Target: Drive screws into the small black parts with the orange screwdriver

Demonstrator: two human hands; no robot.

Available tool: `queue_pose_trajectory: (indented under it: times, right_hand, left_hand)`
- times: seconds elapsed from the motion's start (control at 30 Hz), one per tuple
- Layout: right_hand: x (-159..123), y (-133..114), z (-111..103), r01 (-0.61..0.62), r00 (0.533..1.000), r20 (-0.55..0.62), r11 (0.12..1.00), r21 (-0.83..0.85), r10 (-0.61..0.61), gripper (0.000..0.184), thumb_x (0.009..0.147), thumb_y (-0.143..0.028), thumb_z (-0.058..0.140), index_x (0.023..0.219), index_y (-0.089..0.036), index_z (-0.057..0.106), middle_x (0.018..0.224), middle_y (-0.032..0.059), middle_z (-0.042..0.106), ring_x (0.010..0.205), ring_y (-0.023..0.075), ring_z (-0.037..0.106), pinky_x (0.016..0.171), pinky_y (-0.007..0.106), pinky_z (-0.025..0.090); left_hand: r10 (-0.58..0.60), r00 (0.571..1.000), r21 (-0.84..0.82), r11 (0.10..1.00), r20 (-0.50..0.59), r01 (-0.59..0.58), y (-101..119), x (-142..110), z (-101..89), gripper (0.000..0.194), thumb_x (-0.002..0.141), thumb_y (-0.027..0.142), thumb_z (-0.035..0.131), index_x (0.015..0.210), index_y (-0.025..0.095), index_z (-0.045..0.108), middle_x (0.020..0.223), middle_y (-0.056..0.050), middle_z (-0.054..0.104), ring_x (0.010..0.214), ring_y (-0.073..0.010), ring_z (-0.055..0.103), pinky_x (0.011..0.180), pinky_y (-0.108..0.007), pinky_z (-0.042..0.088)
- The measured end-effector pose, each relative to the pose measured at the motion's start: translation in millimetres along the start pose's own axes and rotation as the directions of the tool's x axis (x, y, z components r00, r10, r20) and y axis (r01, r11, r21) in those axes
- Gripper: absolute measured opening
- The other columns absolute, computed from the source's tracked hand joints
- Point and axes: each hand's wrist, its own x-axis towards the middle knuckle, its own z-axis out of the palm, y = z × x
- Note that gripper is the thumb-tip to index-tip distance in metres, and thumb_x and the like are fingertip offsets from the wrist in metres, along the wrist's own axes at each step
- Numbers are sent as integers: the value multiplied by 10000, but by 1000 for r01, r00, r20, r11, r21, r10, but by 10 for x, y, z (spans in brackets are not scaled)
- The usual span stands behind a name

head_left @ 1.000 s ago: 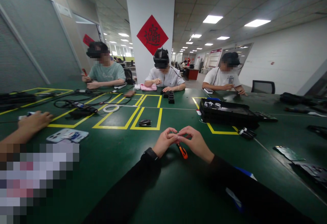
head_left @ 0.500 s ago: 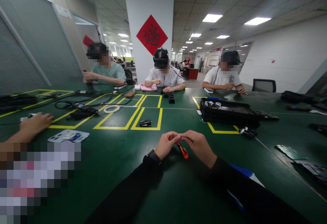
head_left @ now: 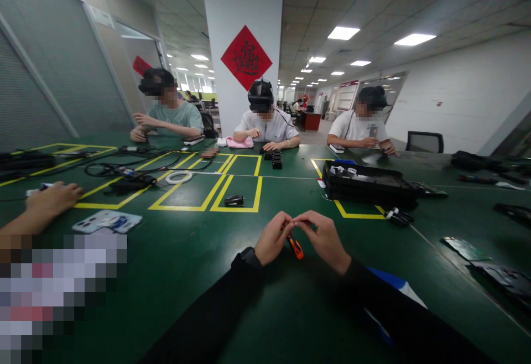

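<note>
My left hand [head_left: 272,238] and my right hand [head_left: 323,238] meet at the fingertips above the green table [head_left: 182,275]. Both are closed in a pinch, and whatever lies between the fingers is too small to make out. An orange tool handle with some black [head_left: 297,249] shows just below the fingertips, between the two hands. Its upper end is hidden by my left hand, so I cannot tell whether it is held or rests on the table. A dark band sits on my left wrist.
A black tray [head_left: 369,190] with small white parts stands ahead right. Black cables [head_left: 110,169], a white cable coil [head_left: 179,177] and a phone [head_left: 107,222] lie left. Another person's hand [head_left: 53,198] rests at far left. Three people sit opposite. Circuit boards [head_left: 467,249] lie at right.
My right-hand fingers have shifted slightly and bent more at the meeting point. The view has moved a little. Across the table at left, a person's hands have come lower.
</note>
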Motion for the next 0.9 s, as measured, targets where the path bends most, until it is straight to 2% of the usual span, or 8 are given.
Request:
queue_pose_trajectory:
  times: [0.1,0.17,0.27,0.33,0.43,0.5,0.63,0.9]
  right_hand:
    - [47,180,-174,-92,987,122,991,-99,104,169,793,-309,509,819,-190,626,789,17,646,716,138,586,653,249,453]
    - [25,400,-385,-178,977,83,963,-201,198,182,764,-350,535,803,-199,628,738,1,644,661,134,586,621,245,455]
    - [-168,830,-827,-306,948,-183,904,-298,260,287,828,-342,402,941,-141,573,872,95,616,776,194,566,690,332,431]
    - [-394,1156,-1161,-418,874,-417,822,-387,249,289,811,-332,408,954,-130,558,988,139,574,880,237,520,777,383,374]
    - [-754,1639,-1611,-552,795,-576,624,-554,191,260,794,-304,409,903,-137,574,942,127,588,868,231,508,761,337,361]
    - [-925,1907,-1820,-551,814,-557,517,-655,163,254,788,-291,408,906,-148,582,928,112,594,870,226,502,742,314,355]
    - [-1013,2208,-1984,-544,836,-510,433,-719,203,251,789,-299,408,914,-174,586,912,85,597,852,211,498,705,290,345]
    - [-948,2305,-1993,-557,828,-480,319,-767,290,239,790,-316,426,919,-202,591,879,81,601,811,212,494,646,298,303]
  left_hand:
    - [172,984,343,923,43,-176,-56,25,-169,176,831,294,408,913,173,507,935,-68,527,896,-168,479,807,-317,385]
    - [194,980,500,854,-48,-145,-183,54,-343,169,838,239,377,913,174,513,951,-77,524,934,-183,468,842,-344,365]
    - [147,950,627,776,-275,62,-470,86,-651,148,812,200,395,888,164,517,957,-93,522,950,-206,469,866,-367,351]
    - [101,891,654,716,-443,244,-675,92,-834,184,786,215,434,943,153,506,1005,-112,516,1000,-226,454,902,-379,327]
    - [-12,794,603,643,-608,472,-935,90,-1004,344,759,277,467,1071,134,455,1112,-134,492,1078,-249,424,932,-385,304]
    - [-163,720,519,589,-674,620,-1055,91,-1043,437,749,346,471,1110,102,429,1119,-161,498,1089,-272,428,908,-394,325]
    - [-326,669,448,542,-668,711,-1155,99,-1040,532,757,434,431,1158,85,396,1145,-177,505,1068,-288,466,871,-384,356]
    - [-384,653,420,534,-653,734,-1106,102,-1046,451,785,340,389,1155,84,413,1157,-175,515,1061,-273,488,868,-368,358]
